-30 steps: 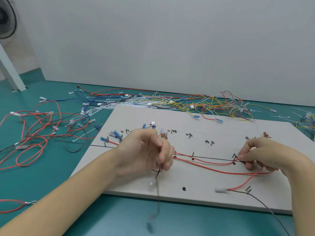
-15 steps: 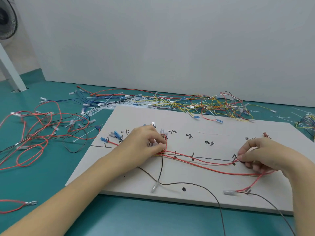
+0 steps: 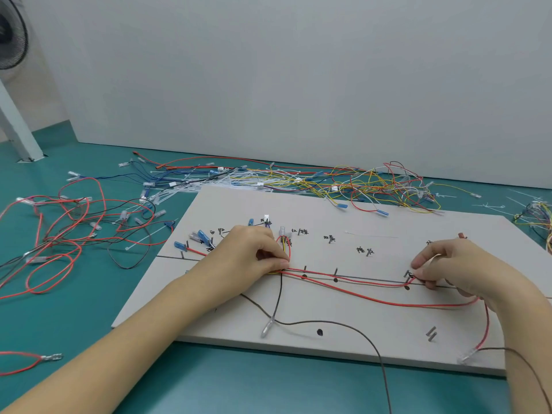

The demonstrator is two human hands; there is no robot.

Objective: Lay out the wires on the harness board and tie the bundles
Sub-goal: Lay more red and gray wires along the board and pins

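Observation:
A pale grey harness board (image 3: 373, 216) lies on the teal floor, with black pegs and handwritten marks. Red wires (image 3: 358, 295) run along a drawn black line between my two hands. My left hand (image 3: 248, 258) pinches the red wires at the board's middle left, beside a small upright wire loop. My right hand (image 3: 448, 265) pinches the same wires by a pair of pegs at the right. A black wire (image 3: 337, 324) with a clear terminal hangs down from my left hand and trails off the board's front edge.
Loose red and black wires (image 3: 68, 234) sprawl on the floor to the left. A tangle of yellow, white and blue wires (image 3: 343, 182) and white cable ties lies behind the board. A fan (image 3: 12, 34) stands far left. Blue terminals (image 3: 203, 236) sit on the board's left.
My left hand has moved up and pressed the wires down onto the drawn line. The black wire it held up a second ago now lies across the board. The right hand has barely moved.

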